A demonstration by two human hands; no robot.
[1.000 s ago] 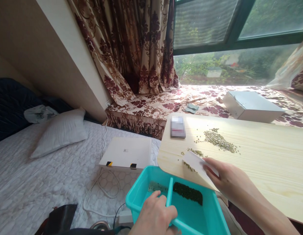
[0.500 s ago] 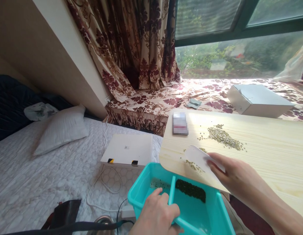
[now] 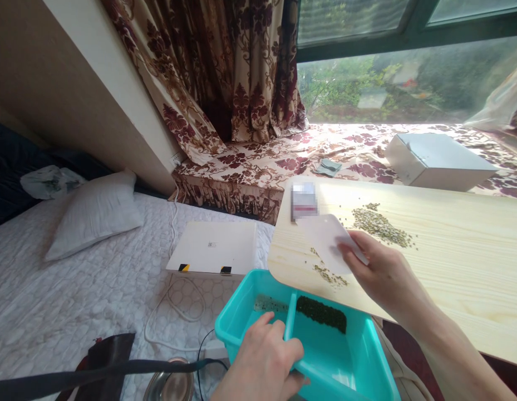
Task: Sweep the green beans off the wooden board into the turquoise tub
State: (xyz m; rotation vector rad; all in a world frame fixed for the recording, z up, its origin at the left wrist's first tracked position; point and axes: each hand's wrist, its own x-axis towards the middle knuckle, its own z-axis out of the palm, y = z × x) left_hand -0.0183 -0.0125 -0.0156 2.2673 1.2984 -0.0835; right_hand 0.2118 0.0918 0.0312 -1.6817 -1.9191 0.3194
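Observation:
My left hand (image 3: 264, 359) is closed round the near rim and divider of a turquoise two-compartment bin (image 3: 362, 356) held under the edge of a pale wooden table (image 3: 458, 267). Dark green beans (image 3: 320, 313) lie in the bin's right compartment, a thin scatter in the left. My right hand (image 3: 381, 270) pinches a white card (image 3: 323, 234) lifted over the tabletop. A small line of green beans (image 3: 327, 274) lies just below the card near the table edge. A larger pile of beans (image 3: 381, 223) sits farther back.
A blurred small packet (image 3: 304, 201) lies at the table's far left corner. A grey box (image 3: 437, 161) rests on the floral window seat. On the bed to the left lie a white flat box (image 3: 212, 248), a pillow (image 3: 91, 214) and a white cable (image 3: 175, 312).
My right hand has lifted the white card up and away from the table edge toward the back, leaving a small line of beans there. The left hand and bin have stayed put.

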